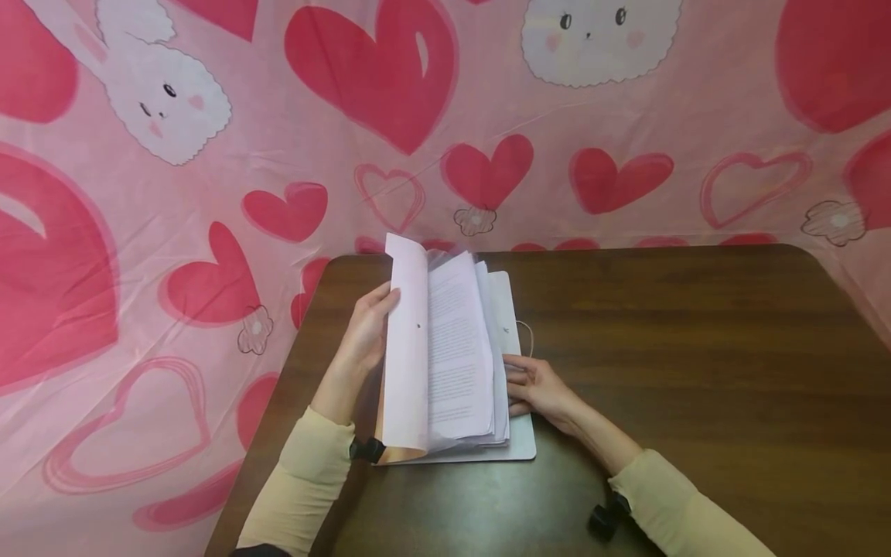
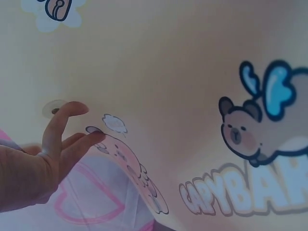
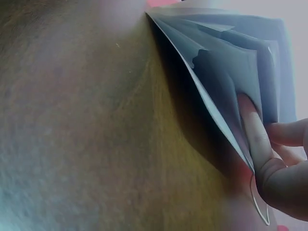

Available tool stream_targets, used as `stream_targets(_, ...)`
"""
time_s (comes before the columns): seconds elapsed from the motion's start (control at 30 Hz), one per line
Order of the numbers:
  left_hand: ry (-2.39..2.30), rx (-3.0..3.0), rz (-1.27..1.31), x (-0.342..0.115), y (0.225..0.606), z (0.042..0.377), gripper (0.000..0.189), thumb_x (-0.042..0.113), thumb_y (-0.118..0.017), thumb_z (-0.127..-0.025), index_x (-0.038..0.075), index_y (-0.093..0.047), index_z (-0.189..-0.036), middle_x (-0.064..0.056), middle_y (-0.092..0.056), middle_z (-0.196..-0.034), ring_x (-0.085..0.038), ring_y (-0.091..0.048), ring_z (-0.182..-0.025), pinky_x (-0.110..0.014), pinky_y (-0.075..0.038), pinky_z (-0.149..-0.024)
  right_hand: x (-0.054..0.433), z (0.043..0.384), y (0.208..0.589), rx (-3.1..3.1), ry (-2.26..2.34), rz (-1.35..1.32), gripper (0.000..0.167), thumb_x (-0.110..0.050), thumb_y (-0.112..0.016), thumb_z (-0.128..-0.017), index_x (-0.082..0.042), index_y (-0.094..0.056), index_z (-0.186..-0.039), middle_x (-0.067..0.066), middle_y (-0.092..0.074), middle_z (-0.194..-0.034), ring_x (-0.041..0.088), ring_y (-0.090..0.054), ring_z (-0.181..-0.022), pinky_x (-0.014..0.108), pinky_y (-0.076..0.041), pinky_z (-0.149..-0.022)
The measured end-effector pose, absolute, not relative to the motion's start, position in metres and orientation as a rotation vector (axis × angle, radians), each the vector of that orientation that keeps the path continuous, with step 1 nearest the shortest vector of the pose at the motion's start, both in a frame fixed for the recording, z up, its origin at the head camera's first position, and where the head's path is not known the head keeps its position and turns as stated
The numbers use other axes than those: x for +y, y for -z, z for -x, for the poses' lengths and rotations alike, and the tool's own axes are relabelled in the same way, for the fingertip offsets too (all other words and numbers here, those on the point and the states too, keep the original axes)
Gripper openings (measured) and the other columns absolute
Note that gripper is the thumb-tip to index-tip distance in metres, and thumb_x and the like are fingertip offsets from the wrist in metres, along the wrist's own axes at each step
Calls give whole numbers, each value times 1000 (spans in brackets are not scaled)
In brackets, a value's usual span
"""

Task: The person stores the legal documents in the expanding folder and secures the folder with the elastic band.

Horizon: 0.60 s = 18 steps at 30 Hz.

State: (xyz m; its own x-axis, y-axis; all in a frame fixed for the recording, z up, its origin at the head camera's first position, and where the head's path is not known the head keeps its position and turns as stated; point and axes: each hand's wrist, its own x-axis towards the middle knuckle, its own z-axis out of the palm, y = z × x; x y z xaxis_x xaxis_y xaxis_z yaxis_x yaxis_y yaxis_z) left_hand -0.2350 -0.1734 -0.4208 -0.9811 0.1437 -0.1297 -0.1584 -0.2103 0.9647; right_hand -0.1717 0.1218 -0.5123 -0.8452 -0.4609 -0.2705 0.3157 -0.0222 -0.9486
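A paper folder [image 1: 406,356] lies opened on the table, its front cover raised at the left. The outside of that cover [image 2: 159,96] carries printed capybaras and lettering. My left hand [image 1: 369,329] grips the cover's left edge, thumb on the inner side and fingers [image 2: 79,139] against the printed side. Inside sits a stack of printed sheets [image 1: 459,348], with clear film showing around its edges. At the stack's right edge, my right hand [image 1: 543,391] holds the sheets, one digit [image 3: 255,125] tucked in beside the back cover [image 1: 504,309] and other fingers on the far side.
A thin string loop [image 1: 529,336] sticks out from the folder's right edge. The brown wooden table [image 1: 696,371] stretches away to the right. A pink heart-patterned cloth [image 1: 334,100] hangs behind the table and along its left side.
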Motion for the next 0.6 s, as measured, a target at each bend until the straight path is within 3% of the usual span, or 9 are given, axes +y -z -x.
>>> stream_targets(0.37,-2286,1819,11,-166,426,238,49,13,-39,-118,-10,-40,-162,6,-75,-100,-5,-75,-90,-22,-64,-79,154,174,506,1889,1867,224,49,1,-63,-108,12,-51,-155,36,-72,-132,24,-84,-89,44,-69,-83)
stream_targets(0.6,-2272,1831,-18,-162,431,238,49,12,-39,-118,-11,-41,-161,4,-74,-105,-7,-76,-95,-23,-64,-82,181,178,502,2056,1878,264,39,7,-62,-106,20,-57,-142,43,-71,-123,25,-84,-85,42,-70,-77)
